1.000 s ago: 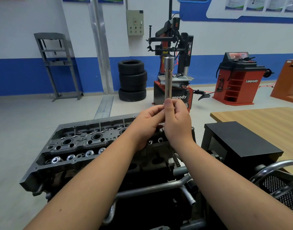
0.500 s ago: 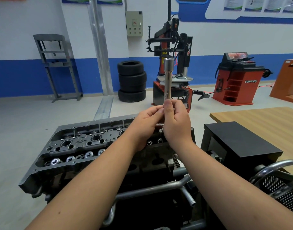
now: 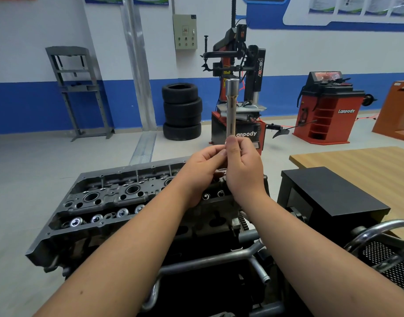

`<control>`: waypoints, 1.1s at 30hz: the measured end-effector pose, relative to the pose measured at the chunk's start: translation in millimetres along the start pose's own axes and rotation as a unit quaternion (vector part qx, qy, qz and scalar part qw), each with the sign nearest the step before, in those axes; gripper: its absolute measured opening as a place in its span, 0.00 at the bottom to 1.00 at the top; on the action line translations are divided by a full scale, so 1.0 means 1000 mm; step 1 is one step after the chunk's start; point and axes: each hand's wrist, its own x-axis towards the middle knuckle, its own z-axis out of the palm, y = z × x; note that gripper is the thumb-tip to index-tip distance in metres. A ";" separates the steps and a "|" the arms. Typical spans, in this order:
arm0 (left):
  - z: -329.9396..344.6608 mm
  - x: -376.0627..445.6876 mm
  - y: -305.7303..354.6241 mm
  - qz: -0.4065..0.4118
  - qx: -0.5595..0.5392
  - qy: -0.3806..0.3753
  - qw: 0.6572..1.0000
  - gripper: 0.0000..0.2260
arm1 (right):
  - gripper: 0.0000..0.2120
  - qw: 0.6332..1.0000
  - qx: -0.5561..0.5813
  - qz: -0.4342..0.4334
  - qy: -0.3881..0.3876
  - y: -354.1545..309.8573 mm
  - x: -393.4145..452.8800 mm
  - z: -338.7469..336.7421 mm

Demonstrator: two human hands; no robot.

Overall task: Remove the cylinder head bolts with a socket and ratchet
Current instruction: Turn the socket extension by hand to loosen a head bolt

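Shiny silver metal stands straight up in the middle of the room: it is a long socket [image 3: 231, 106], held up in the air above the engine. Its wide round end points to the ceiling. The right hand [image 3: 243, 167] wraps its curled fingers round the bottom of the socket, with the thumb pressed on the front. The left hand [image 3: 202, 171] sits just beside it, touching it, and its fingertips pinch the same bottom part. What is at the very bottom is hidden by the hands.

Under the hands lies the grey cylinder head [image 3: 109, 202]. It has big round holes on top and a row of shiny round bits along its near side. Bent metal pipes run below it.

To the right sits a black box [image 3: 333, 191], and past that a wooden tabletop [image 3: 361, 161]. Far off by the blue and white wall there is a stack of black tyres [image 3: 182, 110]. A tall red and black tyre machine [image 3: 240, 88] stands behind the socket. Another red machine [image 3: 329, 108] is far to the right, and a grey metal frame [image 3: 77, 88] is far to the left.
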 end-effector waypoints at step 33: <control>-0.002 0.002 -0.004 0.015 0.035 0.031 0.999 0.10 | 0.07 1.000 0.009 -0.008 0.001 -0.001 -0.001 0.001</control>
